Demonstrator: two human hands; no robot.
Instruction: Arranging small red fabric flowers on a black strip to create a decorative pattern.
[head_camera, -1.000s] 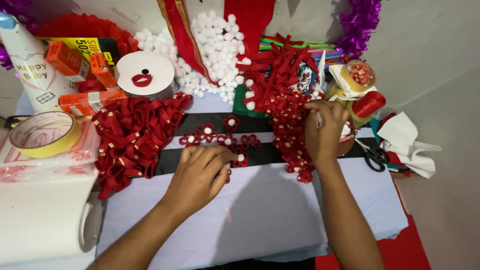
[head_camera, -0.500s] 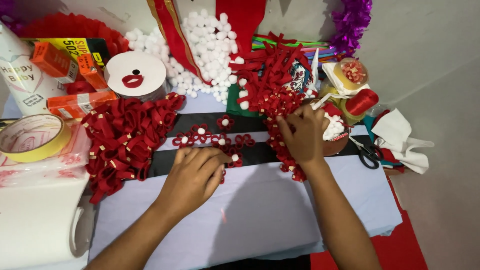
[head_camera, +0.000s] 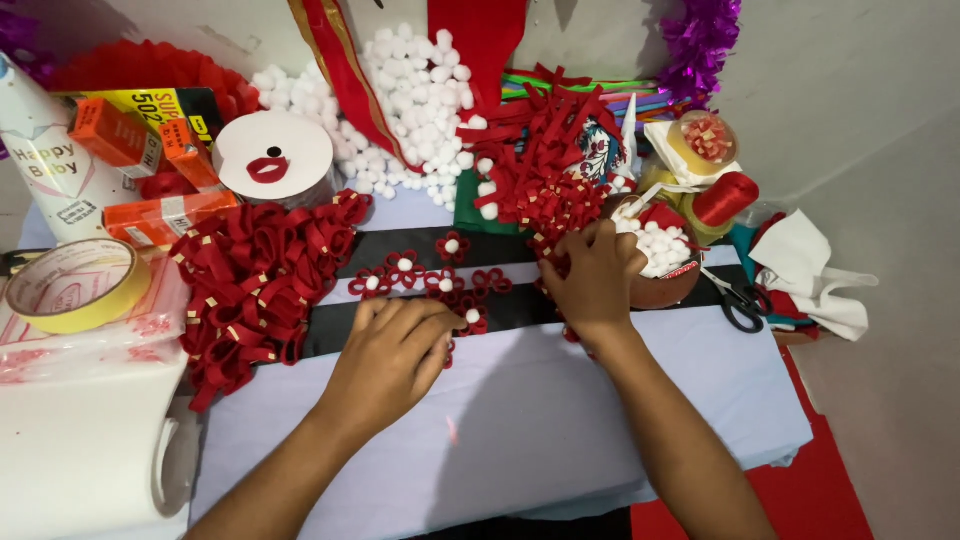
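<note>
Most of what lies under me is a pale lilac cloth (head_camera: 520, 440) spread over the work surface, smooth and matte, with a grey wall (head_camera: 860, 90) at the far side and red flooring at the near right. Across the cloth runs a flat black band (head_camera: 400, 250), left to right. At the left of it sits a big heap of red ribbon loops (head_camera: 260, 280), satiny and folded, pinned with small gold staples; a second red ribbon heap (head_camera: 545, 160) rises at the far right. Between them, far off, lies a drift of white pompoms (head_camera: 420, 100), round and fluffy. A roll of yellow tape (head_camera: 75, 285) rests at the left edge, black scissors (head_camera: 740, 300) at the right.

On the band lies a row of small red ribbon flowers (head_camera: 410, 275), each with a white pompom centre. My left hand (head_camera: 390, 355) rests palm down, fingers loosely curled over the near end of that row, pressing rather than clutching. My right hand (head_camera: 590, 280) is bent at the foot of the far heap, fingertips pinched into the red loops; what they have caught I cannot tell.
</note>
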